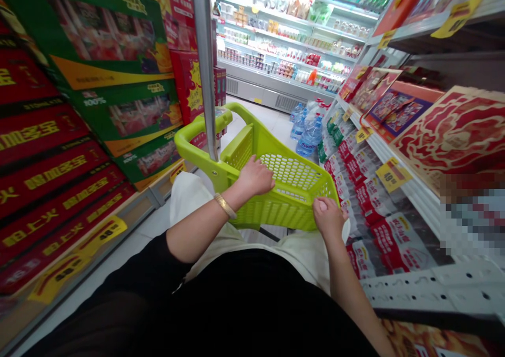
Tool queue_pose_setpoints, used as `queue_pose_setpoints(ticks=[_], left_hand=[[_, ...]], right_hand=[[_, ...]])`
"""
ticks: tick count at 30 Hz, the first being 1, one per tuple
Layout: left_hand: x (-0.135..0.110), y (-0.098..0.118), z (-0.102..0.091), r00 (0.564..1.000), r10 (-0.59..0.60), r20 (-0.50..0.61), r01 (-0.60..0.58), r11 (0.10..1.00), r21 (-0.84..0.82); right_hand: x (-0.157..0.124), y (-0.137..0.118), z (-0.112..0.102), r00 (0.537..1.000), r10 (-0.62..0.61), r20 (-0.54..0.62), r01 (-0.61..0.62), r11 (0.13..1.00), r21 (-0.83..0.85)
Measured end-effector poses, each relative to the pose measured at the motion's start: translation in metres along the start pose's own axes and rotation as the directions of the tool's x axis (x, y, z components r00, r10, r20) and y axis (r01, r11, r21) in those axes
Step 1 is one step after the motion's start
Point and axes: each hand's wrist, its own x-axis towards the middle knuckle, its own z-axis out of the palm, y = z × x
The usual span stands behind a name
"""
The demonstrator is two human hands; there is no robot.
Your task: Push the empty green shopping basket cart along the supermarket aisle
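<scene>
Presumably for steadiness, the green basket (pixel 276 212) is pinched by the left grip (pixel 255 177) (near edge) and right grip (pixel 330 219) (near-right corner).

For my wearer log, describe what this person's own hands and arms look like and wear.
The left hand is ungloved, with a broad gold-coloured bracelet at its wrist; a black fabric sleeve stops short of that. The right hand is ungloved, with no bracelet or sleeve visible on its forearm.

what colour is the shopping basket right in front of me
The shopping basket is bright lime green, best seen in the head view.
</scene>
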Motion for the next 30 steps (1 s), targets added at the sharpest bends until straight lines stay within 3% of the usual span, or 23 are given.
queue_pose_setpoints(ticks=[4, 12, 15, 23, 30], left_hand=[[0.0, 0.0, 0.0, 1.0, -0.003, 0.002, 0.003, 1.0, -0.003], [0.0, -0.001, 0.003, 1.0, 0.006, -0.027, -0.006, 1.0, 0.01], [-0.001, -0.001, 0.003, 1.0, 0.01, -0.026, -0.01, 1.0, 0.02], [-0.002, 0.0, 0.002, 1.0, 0.004, -0.027, -0.004, 1.0, 0.012], [-0.001, 0.0, 0.001, 1.0, 0.003, -0.003, -0.003, 1.0, 0.011]], right_hand=[[0.001, -0.007, 0.001, 1.0, 0.002, 0.0, -0.002, 1.0, -0.014], [-0.015, -0.07, 0.015, 0.971, -0.231, 0.07, 0.229, 0.973, 0.037], [-0.018, -0.078, 0.017, 0.963, -0.262, 0.066, 0.259, 0.965, 0.051], [-0.013, -0.047, 0.017, 0.971, -0.227, 0.08, 0.222, 0.973, 0.069], [-0.009, -0.008, 0.005, 0.997, -0.074, -0.039, 0.075, 0.997, 0.037]])
